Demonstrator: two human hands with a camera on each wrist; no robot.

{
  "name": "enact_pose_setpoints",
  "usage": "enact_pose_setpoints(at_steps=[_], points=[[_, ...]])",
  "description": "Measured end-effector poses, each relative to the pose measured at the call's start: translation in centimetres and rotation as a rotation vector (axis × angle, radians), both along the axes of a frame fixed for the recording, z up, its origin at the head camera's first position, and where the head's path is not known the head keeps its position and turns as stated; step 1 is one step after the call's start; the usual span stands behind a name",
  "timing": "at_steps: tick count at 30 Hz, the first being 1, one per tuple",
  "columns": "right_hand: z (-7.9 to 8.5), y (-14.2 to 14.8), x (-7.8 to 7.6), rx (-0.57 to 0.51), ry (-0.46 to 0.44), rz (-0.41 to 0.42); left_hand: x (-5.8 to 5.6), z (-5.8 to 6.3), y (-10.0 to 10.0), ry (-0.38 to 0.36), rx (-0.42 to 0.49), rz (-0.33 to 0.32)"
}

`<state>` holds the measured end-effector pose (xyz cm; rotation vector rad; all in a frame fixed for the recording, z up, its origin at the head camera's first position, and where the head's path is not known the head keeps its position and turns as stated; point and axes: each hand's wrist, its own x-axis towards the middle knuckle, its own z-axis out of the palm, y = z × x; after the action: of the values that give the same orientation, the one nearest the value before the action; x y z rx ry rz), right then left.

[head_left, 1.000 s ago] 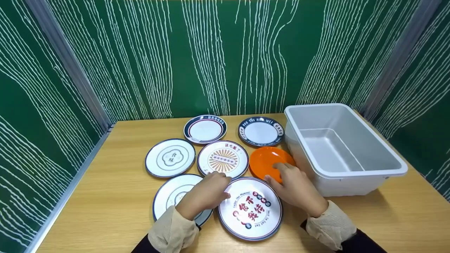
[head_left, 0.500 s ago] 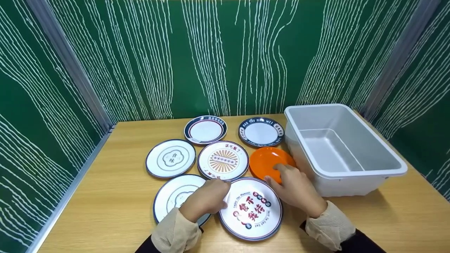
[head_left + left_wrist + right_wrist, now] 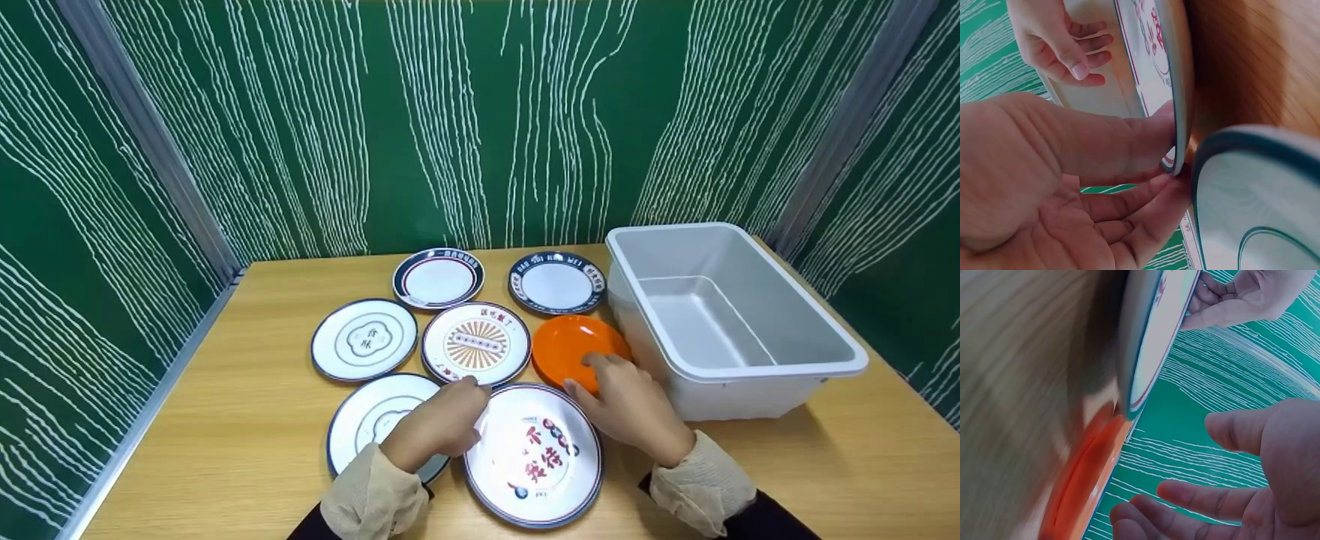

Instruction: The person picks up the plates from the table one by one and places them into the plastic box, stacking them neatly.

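L grip pinches red-lettered plate; orange plate nr lt-grey bin.

The orange plate and red-lettered plate look glossy, the tub smooth plastic, the table wood-grained.

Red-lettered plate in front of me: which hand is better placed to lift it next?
The left, I'd judge. The left hand pinches the edge of the red-lettered plate, while the right hand holds nothing, its fingers spread apart near the orange plate.
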<state>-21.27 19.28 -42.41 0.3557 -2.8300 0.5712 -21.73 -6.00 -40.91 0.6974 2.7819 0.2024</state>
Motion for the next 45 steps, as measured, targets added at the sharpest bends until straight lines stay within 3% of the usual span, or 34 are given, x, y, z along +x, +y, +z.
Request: enact_pose_setpoints(at_steps=[7,15,21,27,33,39,45], points=[[0.1,-0.1,-0.1,-0.014,-0.027,0.006,0.2,0.6,0.0,-0.017,0.052,0.046],[0.2,-0.2,-0.5,-0.249,-0.267,0.101,0.4,1.3,0.1,-0.006,0.137,0.054],[0.1,0.0,-0.4,-0.37,-0.356,0.167,0.6,1.4,0.1,-0.011,0.193,0.066],[0.3,0.0,-0.2,-0.443,-0.462,0.154,0.8,1.6,0.1,-0.007,0.201,0.074],[0.2,0.2,-0.1,-0.455,-0.421,0.2,0.8,1.7,0.0,0.009,0.194,0.077],[1.1,0.3,0.3,-0.449,-0.352,0.22,0.6,1.8,-0.3,0.077,0.199,0.033],[3.1,0.2,1.3,-0.517,-0.299,0.243,0.0,2.2,-1.1,0.132,0.307,-0.007]])
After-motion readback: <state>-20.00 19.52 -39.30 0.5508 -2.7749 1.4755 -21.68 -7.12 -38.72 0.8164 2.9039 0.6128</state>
